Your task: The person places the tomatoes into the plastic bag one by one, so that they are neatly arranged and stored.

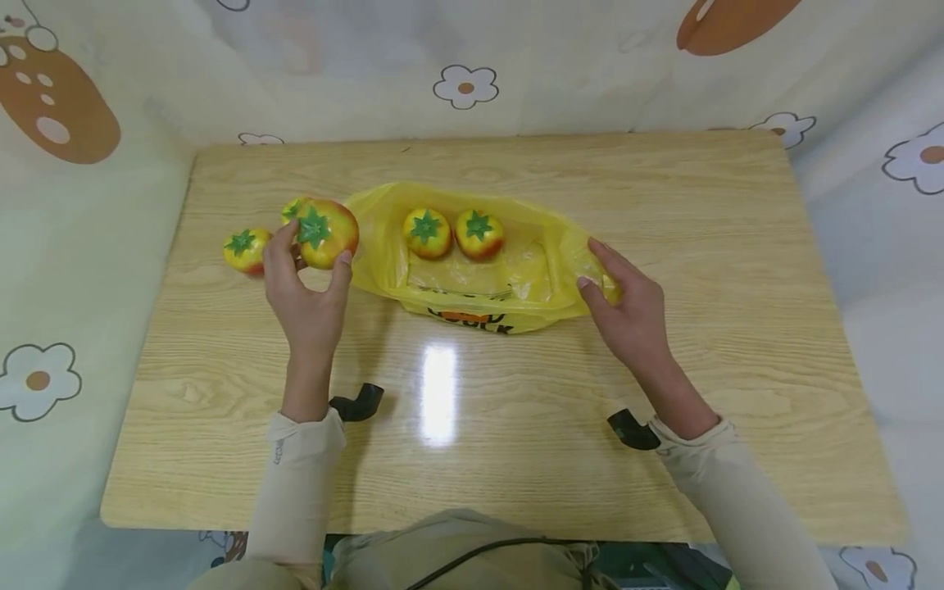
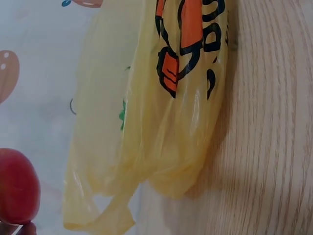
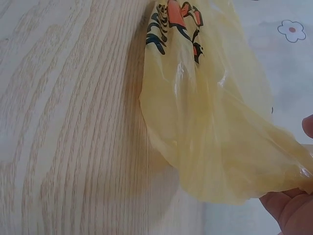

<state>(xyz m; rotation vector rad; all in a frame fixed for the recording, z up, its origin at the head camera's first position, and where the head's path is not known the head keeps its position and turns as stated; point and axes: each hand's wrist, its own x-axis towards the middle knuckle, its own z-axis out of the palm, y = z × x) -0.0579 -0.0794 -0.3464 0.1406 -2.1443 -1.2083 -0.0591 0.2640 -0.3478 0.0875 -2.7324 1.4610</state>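
A yellow plastic bag [image 1: 527,283] lies with its mouth spread on the table, and two red-yellow fruits with green star tops, one of them a fruit [image 1: 427,233], sit inside. The left hand [image 1: 306,299] pinches another such fruit [image 1: 328,234] in the air, just left of the bag; in the left wrist view that fruit [image 2: 18,187] shows red at the lower left. The right hand [image 1: 630,307] grips the bag's right edge; the right wrist view shows its fingers [image 3: 292,208] against the bag [image 3: 215,147].
Two more fruits are at the left, one fruit [image 1: 247,250] beside the left hand and one fruit [image 1: 292,211] partly hidden behind the held one. The wooden table [image 1: 516,459] meets a flower-patterned wall covering [image 1: 369,90] at the back.
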